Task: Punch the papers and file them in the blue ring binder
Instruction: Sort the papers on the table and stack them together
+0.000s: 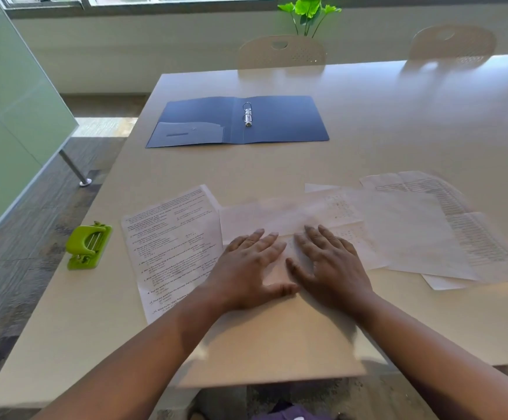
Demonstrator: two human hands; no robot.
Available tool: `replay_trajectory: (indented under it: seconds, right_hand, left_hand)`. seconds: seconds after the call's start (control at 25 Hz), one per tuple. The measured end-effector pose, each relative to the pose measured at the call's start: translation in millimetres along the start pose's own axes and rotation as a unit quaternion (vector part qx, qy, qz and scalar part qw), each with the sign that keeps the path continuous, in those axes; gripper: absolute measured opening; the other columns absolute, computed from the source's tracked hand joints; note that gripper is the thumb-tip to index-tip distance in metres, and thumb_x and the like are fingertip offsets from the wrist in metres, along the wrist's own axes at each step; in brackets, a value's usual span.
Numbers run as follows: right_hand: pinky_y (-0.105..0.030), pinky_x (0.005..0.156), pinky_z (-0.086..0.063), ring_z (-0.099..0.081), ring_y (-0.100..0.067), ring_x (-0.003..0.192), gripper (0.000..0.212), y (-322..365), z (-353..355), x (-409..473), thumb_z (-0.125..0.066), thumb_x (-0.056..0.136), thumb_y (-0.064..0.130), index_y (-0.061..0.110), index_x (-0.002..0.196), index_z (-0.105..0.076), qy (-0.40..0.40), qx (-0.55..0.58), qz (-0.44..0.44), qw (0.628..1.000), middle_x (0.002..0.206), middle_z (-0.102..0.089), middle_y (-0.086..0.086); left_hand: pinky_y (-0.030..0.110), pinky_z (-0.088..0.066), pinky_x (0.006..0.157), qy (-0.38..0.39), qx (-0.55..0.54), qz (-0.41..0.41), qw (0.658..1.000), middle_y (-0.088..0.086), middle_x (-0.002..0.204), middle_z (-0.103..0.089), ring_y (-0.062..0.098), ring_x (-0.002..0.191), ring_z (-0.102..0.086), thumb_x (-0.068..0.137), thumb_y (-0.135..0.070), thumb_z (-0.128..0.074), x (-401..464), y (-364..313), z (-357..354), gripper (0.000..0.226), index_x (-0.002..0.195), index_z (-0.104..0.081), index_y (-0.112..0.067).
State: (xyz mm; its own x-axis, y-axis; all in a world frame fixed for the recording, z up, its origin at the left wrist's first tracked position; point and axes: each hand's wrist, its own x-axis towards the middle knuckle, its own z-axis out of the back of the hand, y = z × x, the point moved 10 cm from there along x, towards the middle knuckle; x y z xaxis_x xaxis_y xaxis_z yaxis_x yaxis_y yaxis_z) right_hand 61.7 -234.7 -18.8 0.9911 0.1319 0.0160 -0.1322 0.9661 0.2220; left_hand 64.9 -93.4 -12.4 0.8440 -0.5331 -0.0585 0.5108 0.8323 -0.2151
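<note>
Left hand, right hand flat on papers; binder beyond.

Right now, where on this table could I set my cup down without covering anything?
Bare table lies right of the open blue binder, and a strip runs between the binder and the papers. There is also room between the green hole punch and the binder. It is crowded near the left hand and right hand, which rest flat on overlapping sheets.

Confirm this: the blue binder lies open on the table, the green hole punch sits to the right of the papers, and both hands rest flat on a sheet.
One thing is wrong: the head view shows the green hole punch to the left of the papers, near the table edge. The rest holds.
</note>
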Motion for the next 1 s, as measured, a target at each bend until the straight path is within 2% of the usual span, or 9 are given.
replay_trajectory:
  seconds: [0.12,0.2,0.32,0.4,0.48,0.68,0.8,0.88,1.0]
  right_hand:
    - [-0.038,0.124,-0.010,-0.002,-0.016,0.158,0.076,-5.2,3.3,-0.8,-0.034,0.097,0.066,0.028,0.161,-0.022,-0.002,0.027,-0.019,0.999,0.171,-0.012,0.001]
    - [-0.045,0.124,-0.010,0.002,-0.021,0.158,0.077,-10.7,11.3,-0.2,-0.040,0.096,0.065,0.026,0.160,-0.023,-0.044,0.036,-0.040,0.998,0.172,-0.009,-0.003]
    - [-0.056,0.120,-0.016,0.003,-0.031,0.157,0.083,-40.7,20.5,0.9,-0.053,0.091,0.062,0.025,0.159,-0.024,-0.080,0.085,-0.153,0.981,0.171,-0.005,-0.009]
    - [-0.057,0.119,-0.018,-0.005,-0.035,0.156,0.087,-66.8,20.6,1.4,-0.058,0.089,0.060,0.023,0.159,-0.022,-0.055,0.159,-0.244,0.955,0.170,-0.006,-0.012]
    - [-0.056,0.119,-0.023,-0.017,-0.036,0.153,0.089,-85.5,25.7,3.3,-0.061,0.088,0.057,0.021,0.160,-0.023,-0.044,0.203,-0.290,0.934,0.168,-0.016,-0.013]
    - [-0.054,0.114,-0.039,-0.043,-0.036,0.141,0.090,-110.9,37.0,14.8,-0.073,0.083,0.046,0.018,0.157,-0.030,-0.063,0.341,-0.296,0.890,0.155,-0.044,-0.015]
    - [-0.051,0.110,-0.045,-0.054,-0.034,0.131,0.083,-124.1,39.3,16.0,-0.080,0.083,0.034,0.016,0.152,-0.038,-0.072,0.434,-0.321,0.838,0.148,-0.051,-0.017]
    - [-0.051,0.107,-0.048,-0.057,-0.034,0.125,0.075,-134.2,39.4,14.2,-0.082,0.082,0.028,0.014,0.146,-0.047,-0.065,0.455,-0.340,0.820,0.143,-0.055,-0.015]
    - [-0.045,0.088,-0.059,-0.069,-0.030,0.104,0.056,-135.1,43.0,16.1,-0.077,0.087,0.019,0.016,0.139,-0.055,-0.037,0.483,-0.330,0.810,0.127,-0.066,-0.014]
  left_hand:
    - [0.033,-0.002,0.125,-0.002,-0.021,0.017,1.000,-0.013,0.170,-0.013,0.009,0.157,-0.003,0.085,-0.086,-0.037,2.8,1.3,-5.7,0.092,0.161,-0.024,-0.035]
    - [0.032,-0.002,0.125,-0.013,-0.036,0.022,0.999,-0.014,0.170,-0.014,0.007,0.157,-0.003,0.086,-0.085,-0.038,0.8,2.5,-6.9,0.089,0.160,-0.026,-0.036]
    - [0.032,-0.003,0.126,-0.027,-0.047,0.025,0.998,-0.016,0.169,-0.016,0.005,0.156,-0.004,0.086,-0.085,-0.039,-0.8,3.0,-5.2,0.089,0.159,-0.029,-0.036]
    - [0.032,-0.004,0.126,-0.034,-0.054,0.027,0.998,-0.016,0.168,-0.018,0.004,0.156,-0.004,0.086,-0.085,-0.040,-1.2,3.3,-3.6,0.089,0.158,-0.031,-0.035]
    - [0.032,-0.005,0.126,-0.034,-0.061,0.028,0.997,-0.017,0.168,-0.018,0.004,0.156,-0.005,0.086,-0.085,-0.041,-2.1,3.3,-3.4,0.089,0.158,-0.032,-0.035]
    - [0.031,-0.006,0.126,-0.040,-0.072,0.028,0.996,-0.017,0.168,-0.020,0.002,0.155,-0.006,0.084,-0.086,-0.042,-3.0,3.1,-1.1,0.089,0.157,-0.033,-0.036]
    - [0.034,-0.007,0.127,-0.039,-0.072,0.029,0.996,-0.017,0.168,-0.019,0.002,0.155,-0.005,0.084,-0.087,-0.041,-3.7,3.2,-1.4,0.090,0.158,-0.033,-0.036]
    - [0.035,-0.008,0.127,-0.038,-0.072,0.031,0.996,-0.018,0.168,-0.019,0.002,0.155,-0.005,0.084,-0.087,-0.042,-4.0,3.1,-0.8,0.090,0.158,-0.033,-0.036]
    - [0.035,-0.009,0.127,-0.041,-0.070,0.030,0.996,-0.017,0.168,-0.019,0.003,0.155,-0.005,0.084,-0.087,-0.043,-4.5,2.3,0.4,0.090,0.158,-0.032,-0.036]
